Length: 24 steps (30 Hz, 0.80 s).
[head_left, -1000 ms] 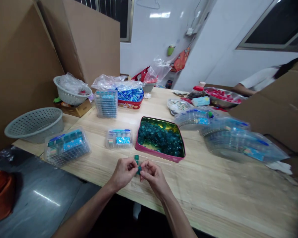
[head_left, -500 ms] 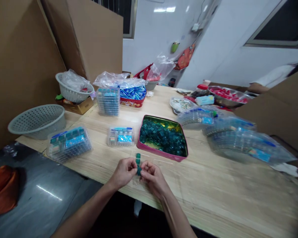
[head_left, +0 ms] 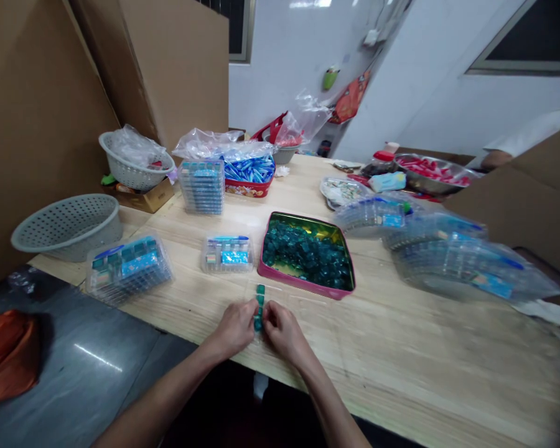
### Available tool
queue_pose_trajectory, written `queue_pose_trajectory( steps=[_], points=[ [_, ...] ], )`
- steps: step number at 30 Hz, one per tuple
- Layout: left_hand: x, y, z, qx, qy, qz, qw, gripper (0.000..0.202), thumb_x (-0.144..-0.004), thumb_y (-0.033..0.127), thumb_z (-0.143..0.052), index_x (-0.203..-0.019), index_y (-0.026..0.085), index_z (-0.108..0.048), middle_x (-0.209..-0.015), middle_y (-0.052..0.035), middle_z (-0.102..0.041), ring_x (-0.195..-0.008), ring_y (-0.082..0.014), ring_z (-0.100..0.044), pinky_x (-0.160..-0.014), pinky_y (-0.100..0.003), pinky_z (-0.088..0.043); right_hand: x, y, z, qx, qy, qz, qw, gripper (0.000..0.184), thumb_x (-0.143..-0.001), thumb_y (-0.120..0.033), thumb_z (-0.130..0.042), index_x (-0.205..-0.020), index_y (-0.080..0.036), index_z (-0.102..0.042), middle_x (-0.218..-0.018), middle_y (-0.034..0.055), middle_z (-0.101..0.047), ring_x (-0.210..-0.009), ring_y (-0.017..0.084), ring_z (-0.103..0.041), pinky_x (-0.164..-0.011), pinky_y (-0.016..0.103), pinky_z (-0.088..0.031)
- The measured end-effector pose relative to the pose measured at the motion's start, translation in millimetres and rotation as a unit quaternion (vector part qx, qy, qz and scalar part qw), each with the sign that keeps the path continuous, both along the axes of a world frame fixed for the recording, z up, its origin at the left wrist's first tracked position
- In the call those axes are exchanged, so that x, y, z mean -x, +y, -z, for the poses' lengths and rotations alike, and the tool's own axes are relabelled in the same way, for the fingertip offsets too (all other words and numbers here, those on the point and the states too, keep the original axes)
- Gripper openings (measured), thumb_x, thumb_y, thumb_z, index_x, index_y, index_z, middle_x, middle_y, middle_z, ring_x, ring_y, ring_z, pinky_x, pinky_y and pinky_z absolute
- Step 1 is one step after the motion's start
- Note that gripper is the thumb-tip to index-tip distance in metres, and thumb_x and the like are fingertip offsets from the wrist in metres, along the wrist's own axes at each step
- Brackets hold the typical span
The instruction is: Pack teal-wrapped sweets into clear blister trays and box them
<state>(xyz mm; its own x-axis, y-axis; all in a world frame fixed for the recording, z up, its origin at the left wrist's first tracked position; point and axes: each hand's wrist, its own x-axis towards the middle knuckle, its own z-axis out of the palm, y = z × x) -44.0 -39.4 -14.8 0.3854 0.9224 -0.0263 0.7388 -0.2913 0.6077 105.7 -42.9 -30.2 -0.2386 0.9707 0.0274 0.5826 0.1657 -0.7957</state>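
A row of small teal-green translucent pieces (head_left: 260,290) runs up from between my hands, in a clear plastic tray (head_left: 289,297) lying flat on the table. My left hand (head_left: 237,326) is closed at the left side of the row, its fingertips against the pieces. On the right side, my right hand (head_left: 284,328) is closed with curled fingers close to the lower pieces. What either hand pinches is hidden by the fingers. Just beyond stands a pink-rimmed tin (head_left: 308,287) holding many more green pieces. Left of it lies a filled clear pack (head_left: 228,255) with a blue pen.
Stacked filled packs (head_left: 128,264) lie at left, with a taller stack (head_left: 201,186) behind. A grey basket (head_left: 68,227) sits at the table's left edge. Fanned clear packs (head_left: 452,261) cover the right side. A metal bowl (head_left: 432,174) and another person's arm (head_left: 518,140) are farther back.
My fingers have curled in more closely, and my right hand has tightened from a looser, spread pinch. Both hands stay beside the green row. The view has shifted slightly.
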Motion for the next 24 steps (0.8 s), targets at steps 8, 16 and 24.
queue_pose_trajectory(
  steps=[8, 16, 24],
  points=[
    [7, 3, -6.8, 0.025, -0.026, 0.027, 0.999, 0.021, -0.063, 0.003, -0.047, -0.073, 0.017, -0.059, -0.060, 0.0006, -0.056, -0.057, -0.0145, -0.051, -0.055, -0.023, -0.030, 3, 2, 6.1, -0.048, -0.061, -0.007, 0.997, 0.015, -0.071, -0.007, -0.040, -0.072, -0.020, -0.047, -0.063, 0.0010, -0.056, -0.061, 0.016, -0.054, -0.058, 0.023, -0.036],
    [8, 2, -7.1, 0.054, -0.045, 0.043, 0.997, 0.008, -0.062, 0.009, -0.051, -0.060, 0.017, -0.051, -0.058, 0.0024, -0.051, -0.057, -0.0118, -0.046, -0.054, -0.021, -0.026, -14, 13, -8.6, -0.057, 0.003, -0.036, 0.998, 0.013, -0.070, -0.008, -0.043, -0.067, -0.020, -0.047, -0.059, -0.0016, -0.055, -0.056, 0.013, -0.052, -0.053, 0.021, -0.035],
    [7, 7, -2.1, 0.056, -0.042, 0.037, 0.997, 0.013, -0.059, 0.005, -0.055, -0.058, 0.017, -0.051, -0.060, 0.0011, -0.056, -0.058, -0.0138, -0.050, -0.052, -0.023, -0.027, -57, 115, -45.0, -0.126, -0.196, 0.047, 0.971, 0.015, -0.066, -0.009, -0.051, -0.066, -0.019, -0.063, -0.065, 0.0049, -0.066, -0.061, 0.018, -0.059, -0.054, 0.025, -0.035]
  ],
)
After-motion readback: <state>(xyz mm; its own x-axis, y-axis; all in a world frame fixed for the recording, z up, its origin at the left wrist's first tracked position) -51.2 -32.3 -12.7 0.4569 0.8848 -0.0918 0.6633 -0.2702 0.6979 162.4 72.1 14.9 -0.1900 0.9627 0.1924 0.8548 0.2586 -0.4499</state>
